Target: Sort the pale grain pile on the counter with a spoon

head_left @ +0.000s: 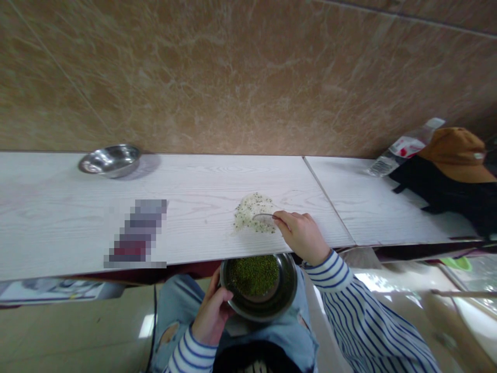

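My left hand point(216, 306) grips the left rim of a steel bowl point(289, 295), which sits over my lap just below the table's front edge. Small green beans point(254, 274), like mung beans, lie in the bowl. On the table, my right hand point(301, 230) is closed on the handle of a metal spoon point(264, 215). The spoon's head rests in a thin spread of white grains mixed with green beans point(250, 207). My right fingers partly cover the spoon's handle.
A second steel bowl point(112, 161) stands on the white table point(194, 181) near the wall. A blurred-out flat object point(135, 233) lies at left. A plastic bottle point(406, 147), a brown cap point(458, 150) and black cloth point(438, 191) lie at right.
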Demonstrator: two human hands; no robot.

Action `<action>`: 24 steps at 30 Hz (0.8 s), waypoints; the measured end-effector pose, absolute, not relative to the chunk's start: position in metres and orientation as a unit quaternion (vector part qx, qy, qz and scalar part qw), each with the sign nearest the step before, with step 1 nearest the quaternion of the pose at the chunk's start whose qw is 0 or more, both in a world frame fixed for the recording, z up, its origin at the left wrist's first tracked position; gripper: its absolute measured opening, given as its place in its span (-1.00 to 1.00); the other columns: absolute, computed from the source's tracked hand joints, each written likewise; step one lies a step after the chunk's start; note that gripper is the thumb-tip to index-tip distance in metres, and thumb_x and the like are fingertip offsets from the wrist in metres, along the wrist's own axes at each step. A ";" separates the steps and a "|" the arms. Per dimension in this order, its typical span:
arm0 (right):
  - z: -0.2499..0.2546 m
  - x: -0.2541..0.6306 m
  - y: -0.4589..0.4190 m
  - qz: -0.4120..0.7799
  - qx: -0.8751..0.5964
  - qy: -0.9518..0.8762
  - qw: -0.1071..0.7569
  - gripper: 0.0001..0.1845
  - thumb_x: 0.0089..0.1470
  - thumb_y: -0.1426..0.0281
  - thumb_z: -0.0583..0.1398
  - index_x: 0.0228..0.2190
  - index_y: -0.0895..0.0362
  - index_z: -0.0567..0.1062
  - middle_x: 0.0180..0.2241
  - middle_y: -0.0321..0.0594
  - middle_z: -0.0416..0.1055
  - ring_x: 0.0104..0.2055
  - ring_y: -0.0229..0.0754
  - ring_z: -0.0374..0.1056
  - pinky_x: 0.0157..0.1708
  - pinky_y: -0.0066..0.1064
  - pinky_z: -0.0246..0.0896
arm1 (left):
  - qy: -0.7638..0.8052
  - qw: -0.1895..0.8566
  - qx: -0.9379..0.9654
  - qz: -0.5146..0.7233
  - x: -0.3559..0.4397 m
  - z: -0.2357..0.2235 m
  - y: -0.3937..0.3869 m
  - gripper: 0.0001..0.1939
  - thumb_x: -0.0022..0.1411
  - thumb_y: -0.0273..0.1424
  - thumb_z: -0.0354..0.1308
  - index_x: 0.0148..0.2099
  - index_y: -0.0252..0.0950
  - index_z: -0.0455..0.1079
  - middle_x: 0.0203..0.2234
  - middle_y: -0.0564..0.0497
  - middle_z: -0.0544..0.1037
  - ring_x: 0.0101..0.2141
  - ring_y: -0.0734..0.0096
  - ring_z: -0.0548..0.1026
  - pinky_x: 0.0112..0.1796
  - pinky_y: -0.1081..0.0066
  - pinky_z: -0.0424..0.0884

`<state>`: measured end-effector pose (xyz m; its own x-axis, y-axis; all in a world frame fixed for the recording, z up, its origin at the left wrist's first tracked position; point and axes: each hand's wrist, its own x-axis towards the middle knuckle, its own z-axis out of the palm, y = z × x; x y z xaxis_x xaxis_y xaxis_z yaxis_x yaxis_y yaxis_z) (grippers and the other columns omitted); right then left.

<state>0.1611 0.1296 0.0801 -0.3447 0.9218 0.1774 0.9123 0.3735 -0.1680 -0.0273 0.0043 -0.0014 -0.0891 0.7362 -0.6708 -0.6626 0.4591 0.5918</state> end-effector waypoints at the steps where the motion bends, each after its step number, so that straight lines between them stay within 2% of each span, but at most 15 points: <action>1: 0.080 0.161 0.129 0.020 -0.557 -0.821 0.124 -0.74 0.20 0.32 -0.02 -0.19 0.06 0.42 -0.38 -0.23 0.50 -0.30 -0.24 0.37 -0.29 -0.39 0.03 | 0.524 0.673 0.035 0.520 -0.027 -0.001 0.004 -0.24 -0.23 -0.54 0.10 0.13 -0.17 0.20 -0.29 0.03 0.48 -0.41 0.37 0.38 -0.51 0.44 0.29; 8: 0.079 0.164 0.123 0.027 -0.545 -0.828 0.127 -0.74 0.21 0.32 -0.02 -0.18 0.06 0.42 -0.38 -0.25 0.49 -0.30 -0.26 0.37 -0.27 -0.40 0.03 | 0.521 0.677 0.041 0.518 -0.026 0.000 0.004 -0.22 -0.20 -0.54 0.09 0.17 -0.18 0.15 -0.38 0.05 0.48 -0.46 0.40 0.36 -0.52 0.44 0.28; 14: 0.078 0.167 0.120 0.026 -0.535 -0.834 0.130 -0.75 0.21 0.33 -0.02 -0.17 0.04 0.42 -0.34 -0.24 0.50 -0.27 -0.26 0.37 -0.24 -0.39 0.03 | 0.513 0.683 0.035 0.519 -0.026 -0.002 0.003 -0.21 -0.19 -0.55 0.10 0.17 -0.17 0.15 -0.37 0.06 0.48 -0.48 0.44 0.34 -0.49 0.44 0.30; 24: 0.079 0.201 0.115 0.020 -0.549 -0.820 0.164 -0.75 0.19 0.31 -0.01 -0.21 0.06 0.42 -0.32 -0.26 0.49 -0.27 -0.25 0.37 -0.23 -0.36 0.09 | 0.520 0.681 0.039 0.514 -0.026 -0.004 0.003 -0.21 -0.20 -0.54 0.10 0.17 -0.16 0.15 -0.34 0.03 0.48 -0.46 0.39 0.36 -0.47 0.38 0.32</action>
<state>0.2007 0.1149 0.0789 -0.3442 0.9062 0.2456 0.8929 0.3968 -0.2130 -0.0262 0.0028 -0.0042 -0.0689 0.7401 -0.6690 -0.6593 0.4695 0.5873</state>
